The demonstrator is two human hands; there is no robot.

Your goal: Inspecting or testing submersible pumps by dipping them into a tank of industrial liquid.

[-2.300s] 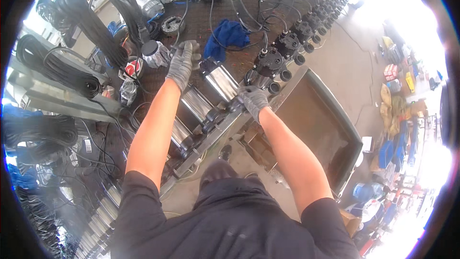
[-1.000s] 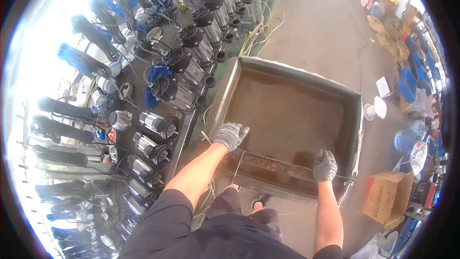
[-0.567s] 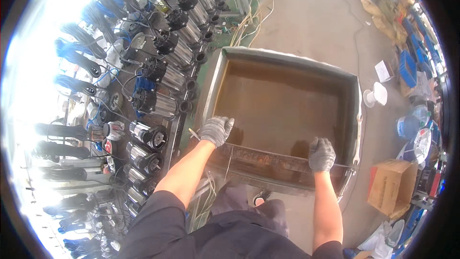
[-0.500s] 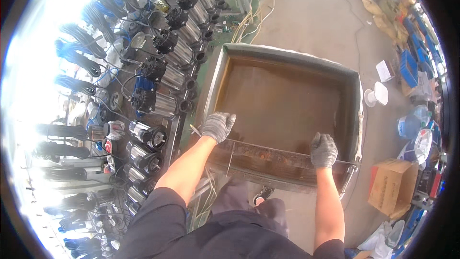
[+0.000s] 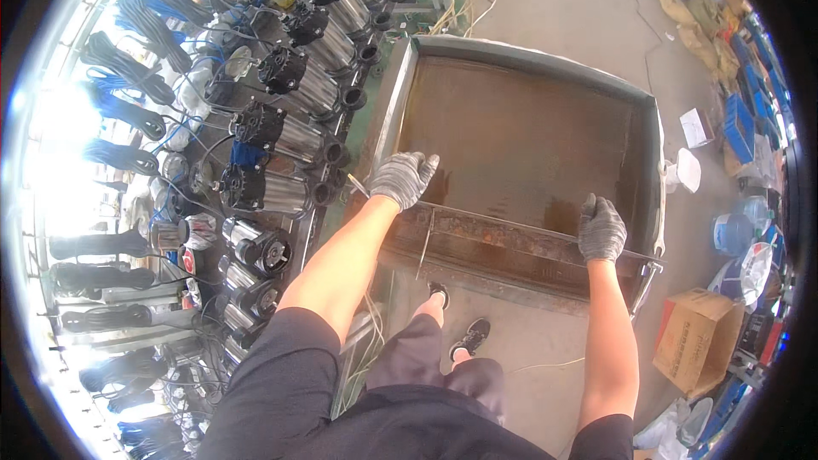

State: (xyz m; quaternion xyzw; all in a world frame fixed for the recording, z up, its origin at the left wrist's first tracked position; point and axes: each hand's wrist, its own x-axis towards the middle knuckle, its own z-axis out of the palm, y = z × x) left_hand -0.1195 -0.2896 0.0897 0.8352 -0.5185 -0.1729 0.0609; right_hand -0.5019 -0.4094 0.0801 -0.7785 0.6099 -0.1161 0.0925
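A large rectangular metal tank (image 5: 648, 128) with brown water in it stands on the floor in front of me. A thin metal rod (image 5: 511, 223) runs along its near, rusty rim. My left hand (image 5: 402, 177), in a grey knit glove, rests on the rim at the tank's near left corner, fingers curled over the rod's end. My right hand (image 5: 601, 227), also gloved, grips the same rod near the right corner. My feet in dark shoes (image 5: 469, 336) stand just before the tank.
Rows of steel-bodied pumps with black heads (image 5: 285, 132) and coiled black and blue cables (image 5: 128, 111) fill the racks on my left. A cardboard box (image 5: 694, 341), a clear water jug (image 5: 733, 234) and blue crates (image 5: 741, 115) lie to the right. Concrete floor stretches beyond the tank.
I turned away from the pumps on the rack, where both hands were, to the tank. Both hands came onto its near rim and have held there for the last second.
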